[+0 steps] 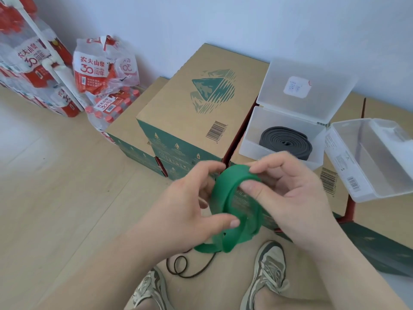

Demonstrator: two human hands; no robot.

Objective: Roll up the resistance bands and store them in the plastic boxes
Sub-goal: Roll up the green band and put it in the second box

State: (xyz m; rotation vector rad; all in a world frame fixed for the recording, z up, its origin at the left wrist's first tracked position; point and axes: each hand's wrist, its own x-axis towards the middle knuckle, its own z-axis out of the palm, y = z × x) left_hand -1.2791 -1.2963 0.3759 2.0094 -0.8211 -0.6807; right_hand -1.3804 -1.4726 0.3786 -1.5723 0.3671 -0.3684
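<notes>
The right hand [290,193] pinches the top of a green resistance band [220,198] between thumb and forefinger, its other fingers curled loosely behind. The left hand [190,209] grips the same band lower down, thumb pressed flat across the front of the coil and fingers curled round its far edge. The band sits between the two hands as a loose, uneven coil of a few turns, held in the air, with its lowest loop hanging beneath the left palm. It is on the near side of the open plastic box [247,151], just short of that box's front wall and apart from it. Inside the box a grey band [286,142] lies rolled into a flat oval, and the hinged lid [312,86] stands raised behind it. A second plastic box [348,173], translucent, lies tilted just to the right of the open box. Both boxes rest on cardboard cartons [190,97], which stack higher to the open box's left. Farther left of it stand wrapped packs of bottled water [100,70]. Nearer than the open box, a thin dark loop [176,266] lies on the floor by the person's shoes [268,271].
</notes>
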